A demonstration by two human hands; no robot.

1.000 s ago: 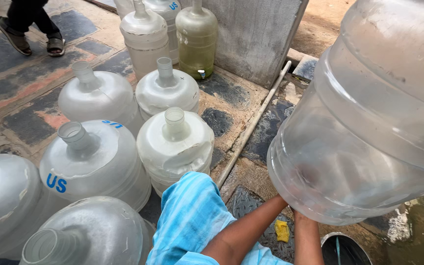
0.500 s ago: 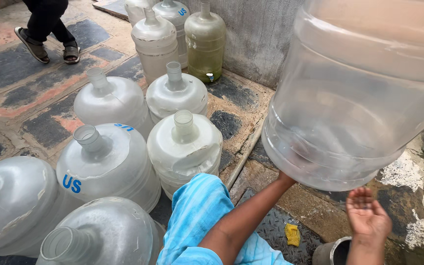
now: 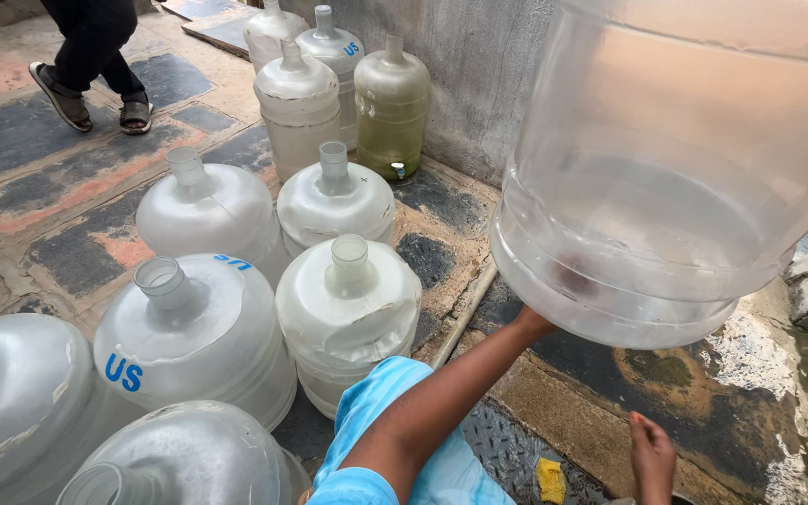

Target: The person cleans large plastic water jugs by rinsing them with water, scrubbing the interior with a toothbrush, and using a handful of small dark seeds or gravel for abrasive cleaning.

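The person held a large clear water jug [image 3: 666, 178] up off the ground at the right of the view, its base toward the camera and tilted. The left hand [image 3: 537, 323] was pressed flat under the rim of that base, carrying the weight on an outstretched arm; how the fingers curled behind the plastic could not be told. The right hand [image 3: 652, 456] hung free low in the frame, fingers loosely spread, grasping nothing. By the look of it, the step in hand was the lifting and turning of the jug, with only one hand bearing it; the next move would likely call for the free hand to come up and steady the far side, since a wide, smooth base on one palm could slip.

Room was tight to the left, where a cluster of empty jugs [image 3: 348, 309] stood close together, touching or nearly so. A grey wall [image 3: 479, 84] closed off the back. The wet, stained ground [image 3: 666, 393] under the jug was more open, with a yellow sponge [image 3: 550, 480] near the person's knee. Another person's sandalled feet [image 3: 95, 108] stood well apart at the upper left
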